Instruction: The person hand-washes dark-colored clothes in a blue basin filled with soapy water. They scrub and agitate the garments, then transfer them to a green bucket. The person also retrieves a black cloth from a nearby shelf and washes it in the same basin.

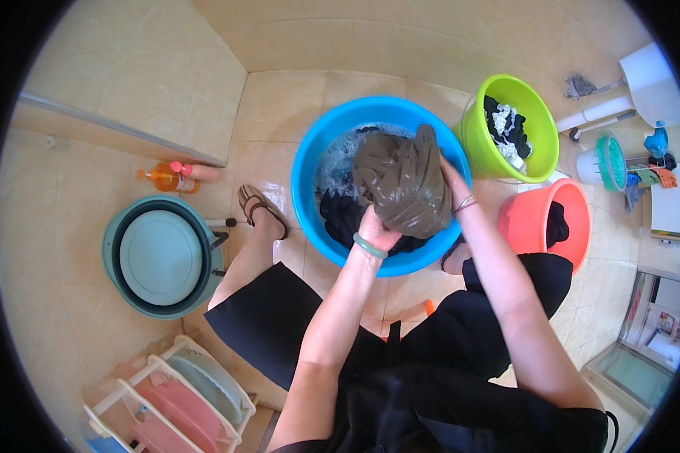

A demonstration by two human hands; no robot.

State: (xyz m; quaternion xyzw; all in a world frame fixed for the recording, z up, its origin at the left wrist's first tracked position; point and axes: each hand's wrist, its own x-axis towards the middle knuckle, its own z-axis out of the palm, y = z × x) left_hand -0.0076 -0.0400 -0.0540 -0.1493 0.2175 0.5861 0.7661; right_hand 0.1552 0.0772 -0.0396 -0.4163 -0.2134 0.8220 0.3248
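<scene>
A wet brown garment, bunched into a bundle, is held up over a blue basin. At the bundle's near left side my left hand grips it, with a green bangle at the wrist and the fingers mostly hidden by cloth. My right hand is closed on its right side, a thin metal bracelet on that wrist. Below, dark clothes lie in sudsy water inside the basin. The garment's exact kind is not clear.
A green bucket with black and white clothes and a pink bucket with dark cloth stand right. Leftward are bottles, a teal basin and a rack of basins. My feet flank the blue basin; walls rise behind.
</scene>
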